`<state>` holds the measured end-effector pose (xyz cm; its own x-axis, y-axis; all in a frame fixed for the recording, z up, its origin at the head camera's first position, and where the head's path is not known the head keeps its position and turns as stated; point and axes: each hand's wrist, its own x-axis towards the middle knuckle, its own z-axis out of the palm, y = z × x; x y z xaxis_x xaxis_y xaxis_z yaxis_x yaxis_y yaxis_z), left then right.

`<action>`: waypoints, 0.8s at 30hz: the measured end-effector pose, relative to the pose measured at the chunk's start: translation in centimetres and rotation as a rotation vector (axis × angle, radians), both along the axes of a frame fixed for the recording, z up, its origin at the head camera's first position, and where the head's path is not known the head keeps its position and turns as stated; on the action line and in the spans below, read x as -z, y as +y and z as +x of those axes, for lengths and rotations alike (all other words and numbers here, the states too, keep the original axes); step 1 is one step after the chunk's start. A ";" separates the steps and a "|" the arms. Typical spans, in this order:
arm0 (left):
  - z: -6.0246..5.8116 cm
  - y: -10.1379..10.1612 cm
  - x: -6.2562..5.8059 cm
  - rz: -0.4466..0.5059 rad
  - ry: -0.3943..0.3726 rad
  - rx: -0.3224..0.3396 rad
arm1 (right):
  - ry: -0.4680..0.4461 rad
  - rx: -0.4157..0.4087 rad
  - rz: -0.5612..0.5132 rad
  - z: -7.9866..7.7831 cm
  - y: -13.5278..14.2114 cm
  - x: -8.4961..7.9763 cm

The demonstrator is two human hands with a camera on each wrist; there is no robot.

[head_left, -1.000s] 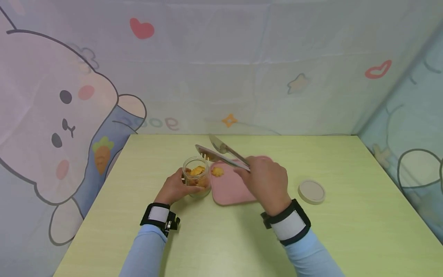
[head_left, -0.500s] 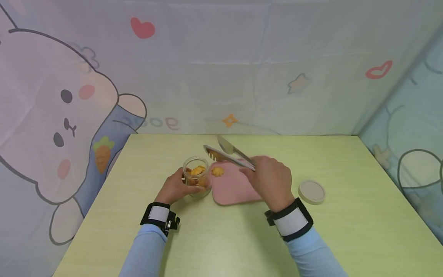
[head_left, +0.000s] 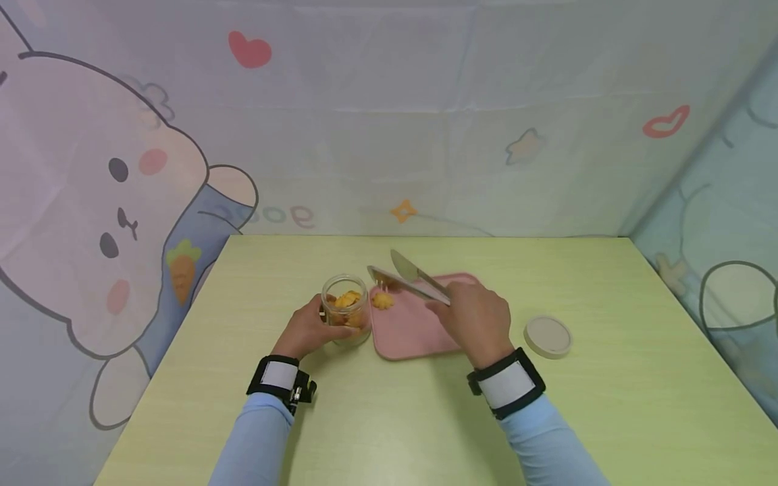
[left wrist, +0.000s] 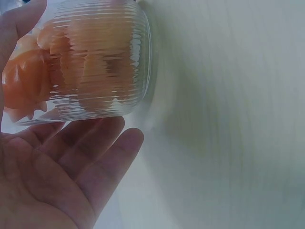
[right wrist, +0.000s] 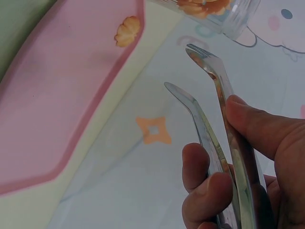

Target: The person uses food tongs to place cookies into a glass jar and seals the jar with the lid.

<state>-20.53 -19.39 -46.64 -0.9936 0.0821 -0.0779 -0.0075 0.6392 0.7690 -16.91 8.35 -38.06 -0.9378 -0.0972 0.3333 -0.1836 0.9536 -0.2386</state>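
Observation:
In the head view my left hand [head_left: 308, 330] holds an open-topped glass jar [head_left: 362, 327] on the table, thumb on the near side. Several yellow-orange flower-shaped cookies [head_left: 348, 300] lie inside it. The left wrist view shows them through the ribbed glass [left wrist: 95, 71], with the hand's fingers along the lower side. My right hand [head_left: 477, 320] grips metal tongs [right wrist: 228, 109], whose arms stand apart with nothing between their tips. The forked tip is close above a single cookie [head_left: 382, 300], which lies at the left end of a pink tray [head_left: 413, 331].
A round pale lid [head_left: 548, 337] lies on the table to the right of the tray. The jar stands right beside the tray's left edge. Behind the table's [head_left: 583, 283] far edge hangs a printed cloth backdrop [head_left: 389, 135].
My right hand has moved the tongs to the right, and their tips have come down toward the cookie on the tray. The left hand and the jar have stayed put.

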 end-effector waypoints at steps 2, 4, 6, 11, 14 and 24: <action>0.0 0.0 0.0 -0.001 0.000 -0.003 | -0.034 0.003 0.003 -0.2 0.0 0.3; 0.0 0.0 0.1 -0.001 0.000 -0.004 | -0.068 0.007 0.009 -0.4 0.0 0.6; 0.0 0.0 0.1 -0.002 0.002 -0.006 | -0.096 0.009 0.017 -0.5 -0.1 0.9; 0.1 0.0 0.0 -0.001 -0.005 -0.014 | -0.102 -0.002 0.035 -0.9 -0.2 1.7; 0.1 0.1 0.0 0.005 -0.010 -0.013 | -0.095 -0.015 0.039 -1.1 -0.2 2.2; 0.0 0.0 0.3 0.016 -0.002 -0.004 | -0.138 -0.011 0.039 -1.3 -0.5 3.0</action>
